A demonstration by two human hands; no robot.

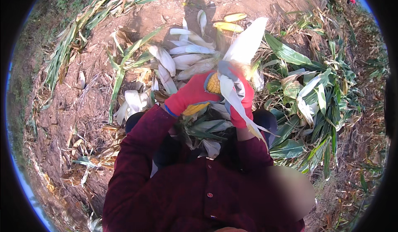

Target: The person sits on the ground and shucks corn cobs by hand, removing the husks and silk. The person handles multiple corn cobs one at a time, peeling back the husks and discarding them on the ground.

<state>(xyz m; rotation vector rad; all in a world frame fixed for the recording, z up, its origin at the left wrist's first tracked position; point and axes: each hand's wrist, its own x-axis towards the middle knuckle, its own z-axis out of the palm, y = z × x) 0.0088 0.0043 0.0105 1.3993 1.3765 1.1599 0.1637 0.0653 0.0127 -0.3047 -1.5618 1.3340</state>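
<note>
My left hand [191, 93], in a red work glove, is wrapped round a yellow ear of corn [213, 84] in front of my body. Kernels show both past its fingers and below the glove. My right hand [244, 89], in a red and grey glove, is closed on pale corn husk [246, 43] at the ear's far end. One broad husk leaf points away from me, and a narrow strip hangs down over the right glove. Beneath my hands lie loose green and white husks [207, 126].
Two bare yellow ears [229, 26] lie on the soil ahead. Left of them is a heap of pale husks [192, 60]. Green stalks and leaves [319, 103] pile up on my right. Long cut stalks [76, 33] stretch along the far left over dry ground.
</note>
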